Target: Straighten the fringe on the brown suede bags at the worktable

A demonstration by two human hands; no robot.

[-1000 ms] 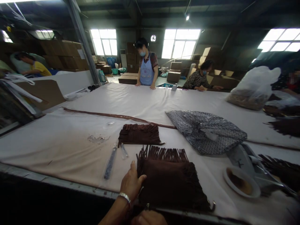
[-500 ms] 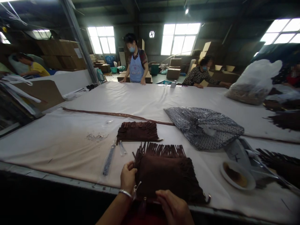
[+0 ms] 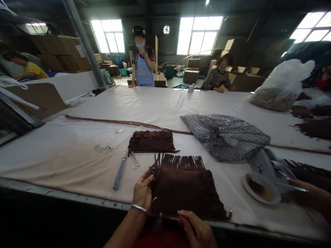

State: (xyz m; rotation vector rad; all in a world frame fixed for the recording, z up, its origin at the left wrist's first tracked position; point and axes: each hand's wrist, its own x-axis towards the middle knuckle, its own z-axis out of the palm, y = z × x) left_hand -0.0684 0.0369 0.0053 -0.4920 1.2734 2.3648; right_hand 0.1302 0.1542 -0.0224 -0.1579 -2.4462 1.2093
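Observation:
A dark brown fringed suede bag point(image 3: 184, 187) lies at the near edge of the cloth-covered table point(image 3: 77, 158). My left hand point(image 3: 142, 192), with a bracelet on the wrist, grips the bag's left edge. My right hand point(image 3: 198, 231) rests at the bag's near bottom edge, fingers curled against it. A second, smaller fringed brown bag point(image 3: 152, 141) lies flat just beyond.
A patterned grey bag in plastic point(image 3: 224, 136) lies to the right. A white dish point(image 3: 260, 188) and grey tool sit near another person's hand point(image 3: 309, 196). A long brown strap point(image 3: 124, 123) crosses the table. Two people stand at the far edge. A filled plastic sack point(image 3: 280, 88) is far right.
My left hand closed on the bag's left edge and my right hand came up to its near edge. Another person's hand entered at the right. The far worker raised a hand to the face.

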